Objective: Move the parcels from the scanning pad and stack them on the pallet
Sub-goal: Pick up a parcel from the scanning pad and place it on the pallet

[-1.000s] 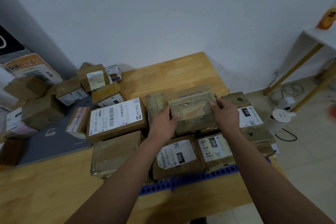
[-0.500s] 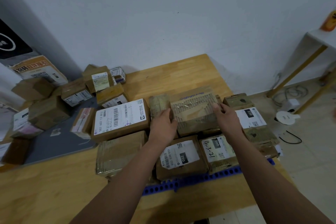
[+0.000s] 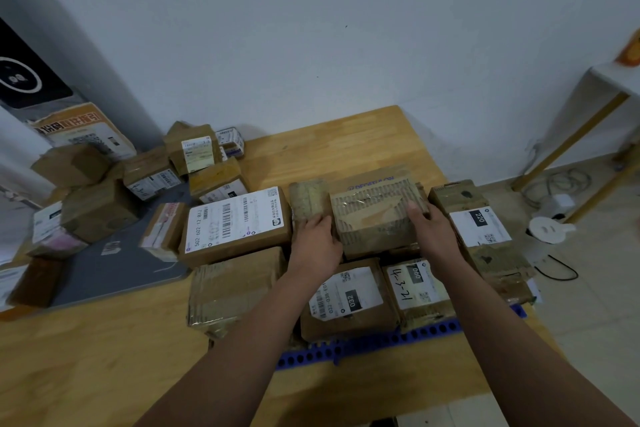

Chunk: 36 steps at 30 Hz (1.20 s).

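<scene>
Nearest me at 12 o'clock, the blue pallet (image 3: pixel 363 347) shows its edge under a front row: a taped parcel (image 3: pixel 235 284) at 11, the 032 parcel (image 3: pixel 346 298) dead ahead, a handwritten-label parcel (image 3: pixel 419 288) at 1. Just beyond, my left hand (image 3: pixel 317 246) and right hand (image 3: pixel 434 232) grip the corrugated parcel (image 3: pixel 375 218) by its sides, fingers curled over its edges. It sits over the row behind; I cannot tell whether it rests there. The big-label parcel (image 3: pixel 235 225) lies at its 9 o'clock and the 220 parcel (image 3: pixel 479 225) at its 3. Farther off at 10, loose parcels (image 3: pixel 100 210) crowd the grey scanning pad (image 3: pixel 114 270).
</scene>
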Motion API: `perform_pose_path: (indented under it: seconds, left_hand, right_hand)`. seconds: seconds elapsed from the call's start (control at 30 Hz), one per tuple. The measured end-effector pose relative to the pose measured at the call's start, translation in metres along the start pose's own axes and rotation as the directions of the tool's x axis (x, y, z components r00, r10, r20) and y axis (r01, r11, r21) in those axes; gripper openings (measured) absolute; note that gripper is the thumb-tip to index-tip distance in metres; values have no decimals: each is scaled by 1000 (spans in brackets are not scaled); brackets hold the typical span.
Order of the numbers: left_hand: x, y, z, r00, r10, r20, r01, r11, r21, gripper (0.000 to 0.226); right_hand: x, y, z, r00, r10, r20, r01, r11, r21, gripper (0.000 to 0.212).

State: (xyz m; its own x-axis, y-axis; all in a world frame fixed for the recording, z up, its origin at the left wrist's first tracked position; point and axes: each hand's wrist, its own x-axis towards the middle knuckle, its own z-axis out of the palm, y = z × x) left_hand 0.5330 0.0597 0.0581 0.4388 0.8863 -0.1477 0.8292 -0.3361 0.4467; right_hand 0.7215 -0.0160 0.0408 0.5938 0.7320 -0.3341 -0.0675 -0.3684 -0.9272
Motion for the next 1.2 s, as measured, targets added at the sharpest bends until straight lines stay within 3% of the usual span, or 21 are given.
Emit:
perform_pose_path:
  seconds: [0.3,0.63,0.93,1.07,1.2]
  left_hand:
    - [3,1,3,999,23,38,-23,1000,-4,42]
    - [3,-10,13,999,21,46,-24,998,50,75]
    - [3,-9,13,998,37,49,-42,994,99,68]
    - [-2,-6,8,998,50,37,-52,998,39,66]
    - [-10,3,-1,989,124,-81,-133,984,-115,52]
  right_hand:
    - [0,4,-1,996,-12,-85,14,999,29,50]
    - [1,3,-4,975,-24,-219,35,998,47,36]
    - [-1,1,-5,970,-17,-241,22,1000,18,38]
    - [-3,2,-5,969,-8,-247,13,1000,17,38]
    - [-7,3,-9,961,-6,-277,4,1000,-7,39]
